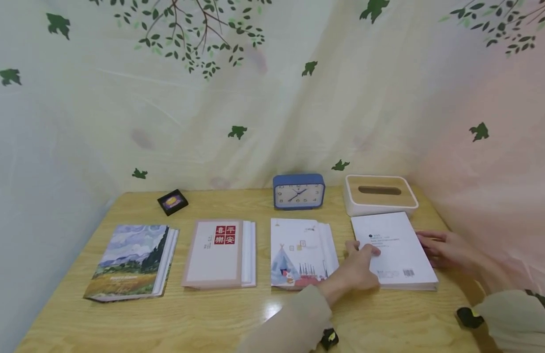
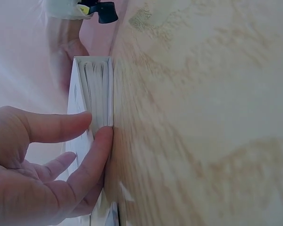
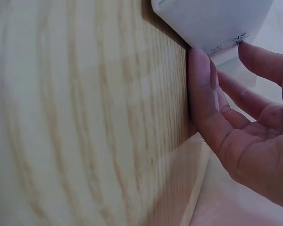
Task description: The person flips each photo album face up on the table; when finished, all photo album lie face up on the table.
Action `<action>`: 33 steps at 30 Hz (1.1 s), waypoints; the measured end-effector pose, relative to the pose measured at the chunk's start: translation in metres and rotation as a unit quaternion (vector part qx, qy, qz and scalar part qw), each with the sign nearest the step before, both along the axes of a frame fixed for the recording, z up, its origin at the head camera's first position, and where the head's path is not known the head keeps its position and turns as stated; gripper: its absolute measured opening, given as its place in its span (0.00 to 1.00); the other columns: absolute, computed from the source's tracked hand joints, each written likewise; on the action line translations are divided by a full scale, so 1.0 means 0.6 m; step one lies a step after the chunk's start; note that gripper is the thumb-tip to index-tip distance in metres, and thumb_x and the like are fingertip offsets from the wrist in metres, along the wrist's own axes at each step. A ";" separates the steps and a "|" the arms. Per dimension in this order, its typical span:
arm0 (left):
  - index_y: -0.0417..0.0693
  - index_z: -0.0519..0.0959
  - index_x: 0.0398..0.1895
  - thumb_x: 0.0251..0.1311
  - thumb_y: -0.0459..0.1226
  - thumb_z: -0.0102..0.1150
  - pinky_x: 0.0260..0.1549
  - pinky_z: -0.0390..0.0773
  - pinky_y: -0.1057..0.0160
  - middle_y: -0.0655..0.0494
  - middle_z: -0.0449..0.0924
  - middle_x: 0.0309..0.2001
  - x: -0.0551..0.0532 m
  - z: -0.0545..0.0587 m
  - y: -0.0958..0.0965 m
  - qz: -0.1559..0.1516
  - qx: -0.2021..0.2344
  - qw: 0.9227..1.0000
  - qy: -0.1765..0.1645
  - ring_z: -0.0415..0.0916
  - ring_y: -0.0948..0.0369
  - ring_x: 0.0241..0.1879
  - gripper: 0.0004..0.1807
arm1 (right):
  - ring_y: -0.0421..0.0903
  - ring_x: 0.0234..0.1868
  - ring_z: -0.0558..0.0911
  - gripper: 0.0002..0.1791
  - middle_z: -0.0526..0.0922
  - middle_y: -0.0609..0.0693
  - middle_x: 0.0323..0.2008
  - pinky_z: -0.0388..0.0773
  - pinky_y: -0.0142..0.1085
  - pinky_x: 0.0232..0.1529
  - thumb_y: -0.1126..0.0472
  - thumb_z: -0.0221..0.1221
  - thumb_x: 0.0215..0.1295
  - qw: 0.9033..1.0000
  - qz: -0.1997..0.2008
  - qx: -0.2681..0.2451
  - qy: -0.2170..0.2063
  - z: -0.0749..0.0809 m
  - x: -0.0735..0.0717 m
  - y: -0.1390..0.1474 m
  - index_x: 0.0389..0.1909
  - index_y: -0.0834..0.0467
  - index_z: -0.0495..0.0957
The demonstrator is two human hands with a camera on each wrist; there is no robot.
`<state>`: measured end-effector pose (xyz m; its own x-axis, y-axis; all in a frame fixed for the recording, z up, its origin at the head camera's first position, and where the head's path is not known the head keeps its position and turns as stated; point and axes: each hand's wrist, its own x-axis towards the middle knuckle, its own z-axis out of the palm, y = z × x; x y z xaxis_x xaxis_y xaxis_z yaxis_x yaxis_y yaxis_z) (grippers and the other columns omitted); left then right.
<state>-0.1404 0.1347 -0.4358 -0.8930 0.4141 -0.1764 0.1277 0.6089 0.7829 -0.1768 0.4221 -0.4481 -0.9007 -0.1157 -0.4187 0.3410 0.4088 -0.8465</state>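
A white book lies flat at the right of the table, its barcode side up. My left hand grips its left edge, thumb over the top and fingers low on the side. In the left wrist view, the thumb and fingers of that hand pinch the open page edge. At the opposite side, my right hand holds the right edge. The right wrist view shows the thumb of this hand on the book's side and a fingertip low beside the tabletop.
Left of the white book lie an illustrated book, a pink-bordered book and a landscape-cover book. Behind stand a blue clock, a tissue box touching or nearly touching the white book, and a small black frame.
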 end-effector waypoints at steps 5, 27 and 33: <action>0.58 0.78 0.55 0.38 0.26 0.74 0.49 0.75 0.68 0.48 0.57 0.67 -0.001 0.006 0.002 0.000 0.002 1.000 0.001 0.69 0.59 0.59 0.36 | 0.40 0.42 0.84 0.34 0.85 0.45 0.45 0.84 0.41 0.42 0.53 0.53 0.79 0.999 0.005 -0.048 -0.004 0.004 -0.002 0.006 0.71 0.76 0.60; 0.62 0.77 0.54 0.44 0.32 0.77 0.46 0.75 0.69 0.52 0.58 0.66 0.002 0.007 0.006 -0.017 -0.031 0.999 0.006 0.72 0.61 0.54 0.32 | 0.43 0.43 0.84 0.31 0.86 0.45 0.46 0.84 0.43 0.44 0.50 0.52 0.79 0.998 0.000 -0.053 -0.021 0.007 0.007 0.017 0.71 0.69 0.66; 0.61 0.75 0.59 0.45 0.33 0.79 0.47 0.76 0.69 0.52 0.58 0.66 -0.006 0.004 -0.002 -0.029 -0.036 0.999 0.007 0.72 0.61 0.55 0.36 | 0.43 0.42 0.82 0.14 0.85 0.43 0.44 0.83 0.42 0.44 0.51 0.51 0.80 0.997 0.010 -0.076 -0.023 0.006 0.004 0.011 0.57 0.47 0.81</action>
